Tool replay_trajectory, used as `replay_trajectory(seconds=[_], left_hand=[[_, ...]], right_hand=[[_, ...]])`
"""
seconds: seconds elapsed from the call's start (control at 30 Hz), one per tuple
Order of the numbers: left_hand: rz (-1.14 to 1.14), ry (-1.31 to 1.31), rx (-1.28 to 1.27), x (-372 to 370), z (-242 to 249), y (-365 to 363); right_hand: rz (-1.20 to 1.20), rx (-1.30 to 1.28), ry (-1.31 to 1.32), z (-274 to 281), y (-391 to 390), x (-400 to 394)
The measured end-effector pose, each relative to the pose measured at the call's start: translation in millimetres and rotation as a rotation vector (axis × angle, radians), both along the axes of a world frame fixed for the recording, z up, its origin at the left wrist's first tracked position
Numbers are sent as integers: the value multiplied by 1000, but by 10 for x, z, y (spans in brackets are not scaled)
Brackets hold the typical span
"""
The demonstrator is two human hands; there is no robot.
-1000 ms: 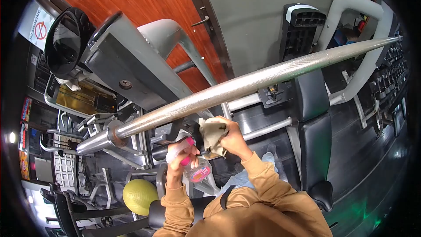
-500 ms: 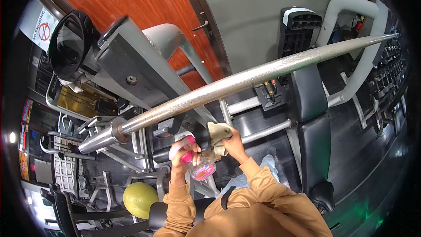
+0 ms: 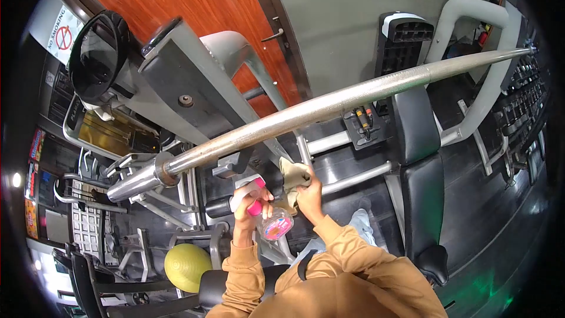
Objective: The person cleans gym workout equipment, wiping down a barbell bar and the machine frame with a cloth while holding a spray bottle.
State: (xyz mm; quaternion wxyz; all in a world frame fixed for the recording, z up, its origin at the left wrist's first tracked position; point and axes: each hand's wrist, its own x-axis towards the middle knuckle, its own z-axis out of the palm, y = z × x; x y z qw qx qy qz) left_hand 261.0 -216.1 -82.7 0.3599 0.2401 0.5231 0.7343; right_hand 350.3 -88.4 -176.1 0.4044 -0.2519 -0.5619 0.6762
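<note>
Both hands are up in the air in front of the body, below the long metal bar (image 3: 329, 106) that slants across the view, and off the left edge of the black padded bench (image 3: 421, 200). The left hand (image 3: 247, 211) has its fingers wrapped round the neck of a clear spray bottle (image 3: 278, 226) with a pink and white spray head; whether a finger is pressing the trigger cannot be made out. The right hand (image 3: 309, 199) grasps a pale cloth (image 3: 293, 175), its fingers bunched into the fabric, with part standing up past the fingertips and part hanging below.

Over the last second, the spray bottle has shifted a little towards the right hand, and the cloth, more spread out at first, is now gathered and held more upright. The view has also swung slightly, so some of the shift may be the head turning. The gap between the hands looks narrower; whether the bottle touches the lower end of the cloth is hard to tell. For the work in hand, I judge that this brings bottle and cloth together as a pair: both remain firmly held, and neither hand is on the bar.

A yellow ball (image 3: 188, 268) sits on the floor to the left, well apart from both hands.
</note>
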Motion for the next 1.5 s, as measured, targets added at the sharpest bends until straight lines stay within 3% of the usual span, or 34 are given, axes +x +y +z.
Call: replay_trajectory(seconds=[0.07,0.13,0.23,0.27,0.37,0.4,0.57,0.67,0.87,0.9,0.93,1.03,1.07,1.13,1.17,1.2,1.3,1.5], left_hand=[[21,3,13,6,-12,1],[5,-39,27,-18,-40,-13],[-28,-57,37,-10,-14,-6],[-46,-26,31,-26,10,-18],[-32,65,-5,1,66,-69],[-40,118,-32,16,112,-76],[4,139,10,69,334,-99],[9,236,24,76,503,-80],[16,175,107,23,535,-149],[8,204,132,10,541,-151],[1,232,158,1,540,-156],[18,224,185,-12,518,-188],[16,212,209,-9,533,-188],[21,214,188,-4,581,-222],[21,218,169,-3,604,-232],[25,230,146,-6,622,-233],[57,250,114,46,732,-265],[76,311,145,28,820,-266]], right_hand=[[49,-139,42,76,-100,127],[71,-96,52,144,-220,295],[37,268,176,430,-153,412],[43,266,181,427,-70,391],[141,-34,164,288,201,256],[155,-130,126,476,296,176],[120,164,54,906,404,-244],[213,130,128,1203,469,-280],[155,202,263,1461,411,-229],[257,114,302,1407,350,-167],[269,177,178,1402,277,-86],[95,350,305,1688,189,61],[99,348,304,1586,191,34],[80,339,49,1481,230,-32],[139,168,138,1460,276,-84],[63,197,135,1508,307,-126],[196,163,32,1636,292,-2],[174,467,256,1902,204,194]])
